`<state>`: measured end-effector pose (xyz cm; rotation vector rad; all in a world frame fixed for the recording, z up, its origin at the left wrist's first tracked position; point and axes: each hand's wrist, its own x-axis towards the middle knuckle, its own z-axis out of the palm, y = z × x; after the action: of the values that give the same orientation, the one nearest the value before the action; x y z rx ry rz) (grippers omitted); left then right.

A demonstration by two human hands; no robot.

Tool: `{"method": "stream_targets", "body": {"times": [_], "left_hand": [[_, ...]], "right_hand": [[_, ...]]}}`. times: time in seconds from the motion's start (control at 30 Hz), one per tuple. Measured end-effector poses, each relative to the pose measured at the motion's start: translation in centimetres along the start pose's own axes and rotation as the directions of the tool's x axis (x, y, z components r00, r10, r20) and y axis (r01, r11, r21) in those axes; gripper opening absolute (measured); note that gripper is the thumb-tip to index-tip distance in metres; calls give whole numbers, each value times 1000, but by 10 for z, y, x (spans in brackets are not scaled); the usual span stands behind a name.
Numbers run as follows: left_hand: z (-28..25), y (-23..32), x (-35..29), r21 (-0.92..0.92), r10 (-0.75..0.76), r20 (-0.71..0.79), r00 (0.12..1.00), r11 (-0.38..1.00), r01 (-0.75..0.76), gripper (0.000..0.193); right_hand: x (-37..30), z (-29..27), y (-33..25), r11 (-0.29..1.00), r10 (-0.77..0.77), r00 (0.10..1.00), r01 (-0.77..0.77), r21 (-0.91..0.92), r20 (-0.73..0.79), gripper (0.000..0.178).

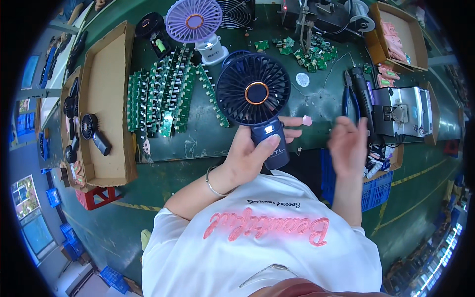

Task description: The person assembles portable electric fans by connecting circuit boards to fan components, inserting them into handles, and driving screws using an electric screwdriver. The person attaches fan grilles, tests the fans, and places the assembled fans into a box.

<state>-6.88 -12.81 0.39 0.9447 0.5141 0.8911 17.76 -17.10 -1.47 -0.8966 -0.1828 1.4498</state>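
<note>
Fan (260,110) points head-forward, its long axis leaning slightly left, the left hand (247,152) wrapped around its handle (279,157).

This is an electronics assembly workshop, as circuit boards (185,94) and pliers (348,83) on the green desk (193,146), a wire spool (360,19) far right and yellow-lined floor (420,190) show.

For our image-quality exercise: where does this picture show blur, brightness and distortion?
Head view: the right hand is blurred, while the dark blue fan in the left hand looks sharper; head view: a small bright patch on the fan's handle; head view: surroundings bend toward the round black rim.
</note>
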Motion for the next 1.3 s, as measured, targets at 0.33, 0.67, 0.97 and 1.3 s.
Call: {"method": "stream_targets", "body": {"times": [0.33,0.67,0.97,1.3], "left_hand": [[0,-4,6,-136,-70,-6,998,988,69,61],[-9,-7,-5,-638,-148,171,974,737,224,44],[-2,-5,0,-368,-292,-30,956,892,261,25],[2,-13,1,-265,-320,-188,929,927,266,21]], "right_hand": [[6,-86,-53,540,90,989,-146,829,116,68],[-17,-14,-52,491,-832,546,647,-583,-95,45],[-28,27,-98,-227,-768,92,886,-404,633,58],[7,69,-17,676,-109,759,530,-512,642,26]]}}
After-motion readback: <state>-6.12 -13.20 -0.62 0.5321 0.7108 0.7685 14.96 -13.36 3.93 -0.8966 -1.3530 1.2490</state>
